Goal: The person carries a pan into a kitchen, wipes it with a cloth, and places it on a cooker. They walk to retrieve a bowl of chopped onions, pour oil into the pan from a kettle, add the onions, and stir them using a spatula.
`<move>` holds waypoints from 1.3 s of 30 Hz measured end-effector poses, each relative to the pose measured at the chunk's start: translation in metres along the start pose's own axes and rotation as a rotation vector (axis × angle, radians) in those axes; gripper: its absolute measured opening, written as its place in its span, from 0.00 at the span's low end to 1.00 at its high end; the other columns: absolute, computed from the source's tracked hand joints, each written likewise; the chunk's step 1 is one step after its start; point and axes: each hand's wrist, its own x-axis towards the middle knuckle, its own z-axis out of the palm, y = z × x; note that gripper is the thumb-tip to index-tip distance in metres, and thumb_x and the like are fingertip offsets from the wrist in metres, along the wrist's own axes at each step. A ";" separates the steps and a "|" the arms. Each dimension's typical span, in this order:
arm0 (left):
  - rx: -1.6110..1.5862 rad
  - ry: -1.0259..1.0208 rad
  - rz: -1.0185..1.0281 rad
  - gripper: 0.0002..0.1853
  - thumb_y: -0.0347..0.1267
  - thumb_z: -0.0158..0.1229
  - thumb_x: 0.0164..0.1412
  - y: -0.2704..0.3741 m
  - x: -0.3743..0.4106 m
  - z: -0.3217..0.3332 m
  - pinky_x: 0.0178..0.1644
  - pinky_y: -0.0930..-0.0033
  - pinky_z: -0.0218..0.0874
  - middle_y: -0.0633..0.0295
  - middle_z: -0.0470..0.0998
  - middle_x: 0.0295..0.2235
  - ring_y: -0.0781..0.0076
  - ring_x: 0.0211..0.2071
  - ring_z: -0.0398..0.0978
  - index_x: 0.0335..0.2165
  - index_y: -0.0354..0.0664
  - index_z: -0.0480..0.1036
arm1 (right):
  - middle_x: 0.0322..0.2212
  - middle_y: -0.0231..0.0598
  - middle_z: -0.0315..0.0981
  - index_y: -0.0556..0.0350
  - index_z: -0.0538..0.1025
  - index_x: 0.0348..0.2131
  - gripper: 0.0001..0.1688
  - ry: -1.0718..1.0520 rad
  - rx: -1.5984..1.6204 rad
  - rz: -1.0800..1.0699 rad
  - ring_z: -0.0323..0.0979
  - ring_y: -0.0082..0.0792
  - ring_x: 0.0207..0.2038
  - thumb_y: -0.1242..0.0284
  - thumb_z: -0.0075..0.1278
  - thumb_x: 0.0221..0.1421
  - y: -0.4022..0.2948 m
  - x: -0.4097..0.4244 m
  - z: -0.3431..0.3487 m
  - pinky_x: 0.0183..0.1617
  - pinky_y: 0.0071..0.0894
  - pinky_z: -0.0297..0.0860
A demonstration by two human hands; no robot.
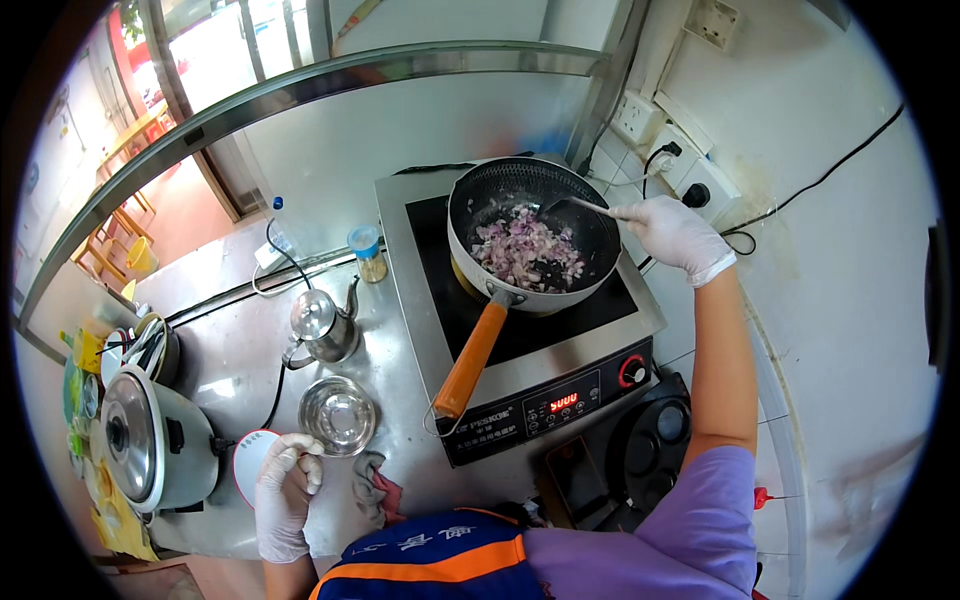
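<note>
My right hand [666,234], in a white disposable glove, grips the handle of a metal spatula [589,205]. The spatula's blade reaches into a wok-style pan [611,262] with a dark textured inside and a wooden handle [474,358]. Chopped purple onion or shallot [529,247] lies across the pan's bottom. Under the pan is an induction cooker [517,390] with a lit red display. My left hand [287,491], also gloved, hovers by the near-left rim of a stainless steel bowl [337,416]. Its fingers are loosely bent, and nothing shows between them.
Left of the cooker stand a steel long-spouted pot [324,330] and a blue-lidded jar [367,255]. An electric cooker [161,442], a red-rimmed plate [249,465] and cloths [377,487] sit nearer me. Wall sockets with plugs [679,169] and a dark multi-cup pan [649,446] are at right.
</note>
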 end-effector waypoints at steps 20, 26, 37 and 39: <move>-0.031 0.025 -0.046 0.14 0.33 0.51 0.58 -0.007 -0.002 0.000 0.23 0.76 0.56 0.52 0.76 0.32 0.72 0.20 0.66 0.37 0.31 0.70 | 0.34 0.44 0.78 0.44 0.81 0.37 0.17 -0.378 -0.307 0.005 0.74 0.46 0.37 0.75 0.48 0.46 -0.035 -0.005 -0.043 0.43 0.40 0.70; -0.035 0.024 -0.030 0.13 0.32 0.51 0.58 -0.007 0.000 -0.001 0.23 0.76 0.56 0.53 0.76 0.32 0.73 0.20 0.67 0.37 0.32 0.70 | 0.38 0.48 0.76 0.48 0.77 0.45 0.18 -0.070 0.088 -0.085 0.74 0.44 0.42 0.75 0.47 0.52 -0.003 0.018 -0.004 0.49 0.35 0.68; -0.039 0.040 -0.018 0.13 0.33 0.51 0.58 -0.006 -0.002 -0.009 0.23 0.76 0.56 0.53 0.76 0.32 0.73 0.20 0.67 0.37 0.32 0.71 | 0.39 0.45 0.77 0.46 0.77 0.45 0.19 -0.250 0.267 -0.263 0.74 0.43 0.42 0.75 0.48 0.53 0.004 0.010 -0.002 0.49 0.35 0.67; -0.048 0.043 -0.016 0.13 0.33 0.51 0.58 -0.007 -0.001 -0.009 0.23 0.76 0.56 0.53 0.76 0.32 0.73 0.20 0.67 0.37 0.32 0.71 | 0.39 0.44 0.77 0.46 0.78 0.44 0.18 -0.322 0.281 -0.123 0.74 0.41 0.41 0.76 0.49 0.52 0.015 -0.005 -0.026 0.48 0.34 0.67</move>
